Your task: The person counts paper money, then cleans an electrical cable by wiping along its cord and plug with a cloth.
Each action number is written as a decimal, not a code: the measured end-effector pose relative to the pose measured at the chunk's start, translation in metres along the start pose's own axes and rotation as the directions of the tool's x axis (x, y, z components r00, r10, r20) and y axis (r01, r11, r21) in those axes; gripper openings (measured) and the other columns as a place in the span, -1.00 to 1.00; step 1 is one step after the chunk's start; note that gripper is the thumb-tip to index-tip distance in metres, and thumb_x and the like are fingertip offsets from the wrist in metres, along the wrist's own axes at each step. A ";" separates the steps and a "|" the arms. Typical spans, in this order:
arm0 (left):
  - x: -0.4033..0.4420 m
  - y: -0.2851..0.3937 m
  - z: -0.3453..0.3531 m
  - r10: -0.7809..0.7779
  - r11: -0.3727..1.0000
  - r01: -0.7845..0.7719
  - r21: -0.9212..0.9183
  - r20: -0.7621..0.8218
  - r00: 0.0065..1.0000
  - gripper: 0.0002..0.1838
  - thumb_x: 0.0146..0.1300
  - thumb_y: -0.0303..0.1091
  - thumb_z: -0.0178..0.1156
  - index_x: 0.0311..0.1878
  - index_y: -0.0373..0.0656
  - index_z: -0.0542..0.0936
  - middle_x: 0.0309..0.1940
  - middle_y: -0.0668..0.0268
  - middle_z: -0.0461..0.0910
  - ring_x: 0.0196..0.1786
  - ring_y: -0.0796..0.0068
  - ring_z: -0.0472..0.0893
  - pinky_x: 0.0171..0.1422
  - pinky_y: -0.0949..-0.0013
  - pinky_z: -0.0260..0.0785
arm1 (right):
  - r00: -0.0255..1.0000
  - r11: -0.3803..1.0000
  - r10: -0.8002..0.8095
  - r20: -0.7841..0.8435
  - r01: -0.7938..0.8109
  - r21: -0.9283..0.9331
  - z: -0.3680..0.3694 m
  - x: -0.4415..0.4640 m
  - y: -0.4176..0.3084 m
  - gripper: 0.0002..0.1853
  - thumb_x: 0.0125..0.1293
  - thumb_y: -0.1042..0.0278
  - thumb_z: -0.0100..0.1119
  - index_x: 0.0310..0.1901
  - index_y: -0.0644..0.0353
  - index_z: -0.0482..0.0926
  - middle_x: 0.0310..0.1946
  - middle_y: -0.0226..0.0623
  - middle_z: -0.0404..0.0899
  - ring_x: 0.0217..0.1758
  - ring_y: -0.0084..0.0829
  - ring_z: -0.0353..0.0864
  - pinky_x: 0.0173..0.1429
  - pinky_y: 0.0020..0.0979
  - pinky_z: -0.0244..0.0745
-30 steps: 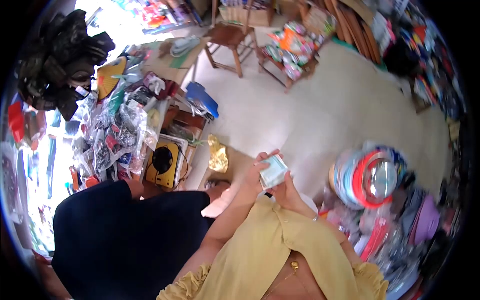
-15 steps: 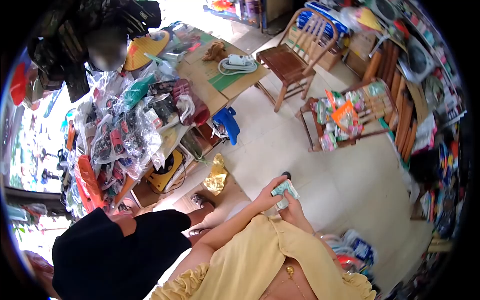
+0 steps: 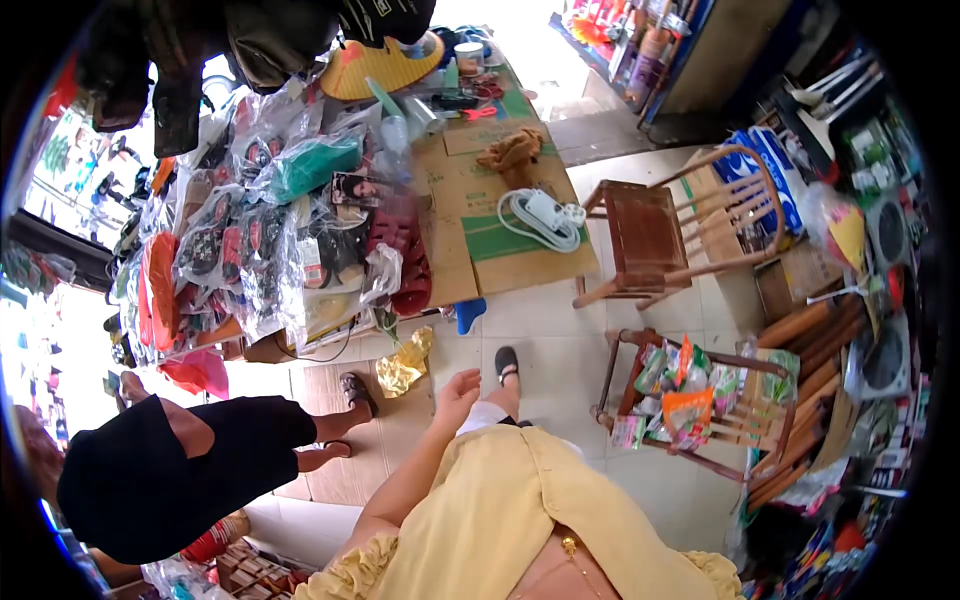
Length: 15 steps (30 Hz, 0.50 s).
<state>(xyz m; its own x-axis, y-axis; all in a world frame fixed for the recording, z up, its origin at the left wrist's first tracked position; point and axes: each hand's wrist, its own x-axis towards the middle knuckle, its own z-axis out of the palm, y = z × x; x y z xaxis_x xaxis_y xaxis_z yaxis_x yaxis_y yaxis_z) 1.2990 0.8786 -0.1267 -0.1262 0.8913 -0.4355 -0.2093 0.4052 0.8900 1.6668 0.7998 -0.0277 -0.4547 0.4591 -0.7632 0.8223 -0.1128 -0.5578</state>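
Observation:
My left hand (image 3: 458, 396) is low in front of my body, over the floor beside my lap. Its fingers are loosely extended and nothing shows in them. Nearest to it are the crumpled gold wrapper (image 3: 405, 362) on the floor and my dark shoe (image 3: 508, 362). My right hand is out of sight, hidden below or beside my yellow blouse (image 3: 500, 490). Ahead stands a table topped with cardboard (image 3: 445, 235), bearing a white power strip with a coiled cord (image 3: 545, 218) and a brown crumpled item (image 3: 512, 155).
Bagged shoes (image 3: 270, 235) are heaped on the table's left part. Another person in dark clothing (image 3: 190, 460) is at my left. A wooden chair (image 3: 640, 235) stands ahead right; a second chair (image 3: 620, 375) holds colourful packets (image 3: 688, 405). Brown rolls (image 3: 815, 365) lean by crowded shelves at right.
Both hands held folded green banknotes; now the notes are out of view, the left hand has moved left and the right has left the frame. My view has turned, and a foot is visible.

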 end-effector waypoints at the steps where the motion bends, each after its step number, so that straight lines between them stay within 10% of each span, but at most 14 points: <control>1: 0.013 -0.002 -0.001 -0.026 1.000 0.026 0.003 -0.044 0.999 -0.54 0.19 -0.56 0.07 0.20 -0.23 0.37 0.07 0.15 0.49 0.13 0.38 0.47 0.25 0.36 0.28 | 1.000 0.999 -0.014 0.022 0.013 0.029 -0.017 0.026 -0.004 -0.69 0.21 0.37 -0.06 -0.03 -0.06 0.55 -0.22 -0.07 0.60 -0.16 -0.03 0.57 -0.12 -0.22 0.48; 15: 0.183 0.078 0.047 0.083 0.995 -0.089 -0.045 -0.127 0.988 -0.59 0.20 -0.50 0.08 0.16 -0.20 0.42 -0.02 0.18 0.54 0.04 0.44 0.51 0.15 0.40 0.35 | 0.964 0.988 -0.094 0.249 0.121 -0.098 -0.249 0.237 -0.051 -0.69 0.20 0.40 -0.05 -0.04 -0.03 0.55 -0.23 -0.07 0.60 -0.16 -0.03 0.57 -0.11 -0.22 0.48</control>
<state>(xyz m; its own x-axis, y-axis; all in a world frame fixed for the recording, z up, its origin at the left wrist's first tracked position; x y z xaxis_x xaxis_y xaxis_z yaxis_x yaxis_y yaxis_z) 1.3050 1.0828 -0.1310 -0.2649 0.8888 -0.3740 -0.2404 0.3148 0.9182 1.6028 1.1336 -0.0987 -0.6007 0.2332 -0.7647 0.7905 0.0308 -0.6116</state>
